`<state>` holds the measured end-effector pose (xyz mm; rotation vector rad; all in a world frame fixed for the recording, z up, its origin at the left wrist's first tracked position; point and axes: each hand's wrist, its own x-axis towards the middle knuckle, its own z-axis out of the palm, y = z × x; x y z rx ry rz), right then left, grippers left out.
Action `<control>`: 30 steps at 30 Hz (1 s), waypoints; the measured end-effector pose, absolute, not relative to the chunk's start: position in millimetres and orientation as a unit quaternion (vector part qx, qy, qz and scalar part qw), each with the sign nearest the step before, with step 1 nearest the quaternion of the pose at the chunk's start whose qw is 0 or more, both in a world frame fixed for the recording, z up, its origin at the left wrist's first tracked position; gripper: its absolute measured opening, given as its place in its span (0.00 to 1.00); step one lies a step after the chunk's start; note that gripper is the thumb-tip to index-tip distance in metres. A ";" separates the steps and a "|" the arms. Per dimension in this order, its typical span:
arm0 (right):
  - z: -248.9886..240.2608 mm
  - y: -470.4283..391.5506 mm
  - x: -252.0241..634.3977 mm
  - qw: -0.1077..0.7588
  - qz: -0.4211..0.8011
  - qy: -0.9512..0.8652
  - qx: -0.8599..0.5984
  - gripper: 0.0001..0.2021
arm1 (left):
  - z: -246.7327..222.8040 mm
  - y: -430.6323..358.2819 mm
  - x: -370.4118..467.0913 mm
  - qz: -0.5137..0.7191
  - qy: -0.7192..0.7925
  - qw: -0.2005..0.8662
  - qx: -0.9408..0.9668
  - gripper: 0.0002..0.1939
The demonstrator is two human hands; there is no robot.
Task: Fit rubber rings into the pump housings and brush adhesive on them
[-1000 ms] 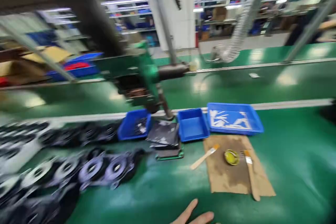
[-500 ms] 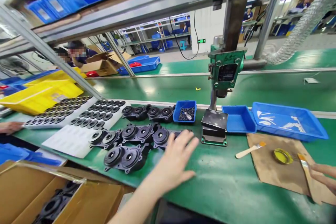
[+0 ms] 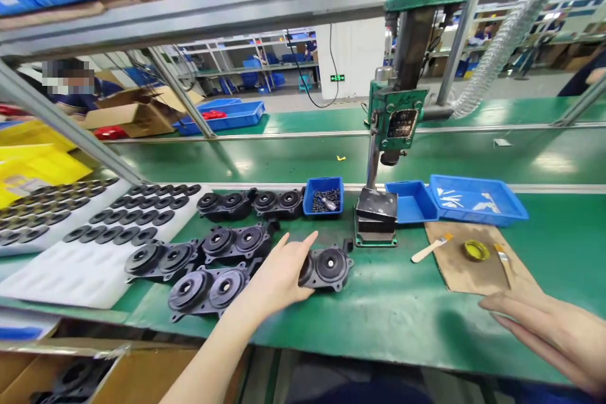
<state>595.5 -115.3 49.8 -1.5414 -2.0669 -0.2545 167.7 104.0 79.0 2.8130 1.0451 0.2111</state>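
My left hand (image 3: pixel 284 268) is wrapped over the left end of a black plastic housing (image 3: pixel 332 263) with two round recesses, its thumb at the near side; the hand hides part of it. More such housings stand to the left, among them one near my forearm (image 3: pixel 208 290) and one behind it (image 3: pixel 235 241). My right hand (image 3: pixel 552 331) is above the bench at the right, fingers stretched out and holding nothing. Near its fingertips a flat brush (image 3: pixel 505 265) lies on a cardboard sheet (image 3: pixel 454 268), beside a small dish of yellow paste (image 3: pixel 476 250).
A green bench press (image 3: pixel 398 120) stands behind, with black blocks (image 3: pixel 377 205) on its base. Around it are a blue bin of screws (image 3: pixel 323 196), an empty blue bin (image 3: pixel 414 203) and a blue tray (image 3: pixel 478 199). Another brush (image 3: pixel 430 248) and foam trays of black rings (image 3: pixel 85 271) lie nearby.
My left hand has taken hold of the housing, which has shifted toward me and away from its neighbour. My right hand has come off the brush, now lying on the cardboard. The view has swung right.
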 end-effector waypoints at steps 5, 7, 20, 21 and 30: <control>88.8 -98.1 536.3 0.200 0.006 -0.821 -0.535 0.13 | 56.4 44.2 191.7 0.147 0.312 0.114 0.932 0.59; 85.6 -93.6 512.4 0.210 0.028 -0.813 -0.542 0.13 | 47.4 30.0 198.0 0.184 0.310 0.129 0.924 0.59; 41.9 -104.9 478.4 0.258 0.031 -0.824 -0.504 0.21 | 4.8 14.1 201.4 0.331 0.333 0.252 0.846 0.48; 39.2 -104.2 480.0 0.257 0.024 -0.823 -0.506 0.22 | 3.8 14.6 205.2 0.338 0.333 0.248 0.844 0.48; 47.5 -100.7 502.3 0.259 0.030 -0.786 -0.561 0.23 | 0.4 17.1 200.0 0.360 0.291 0.346 0.816 0.33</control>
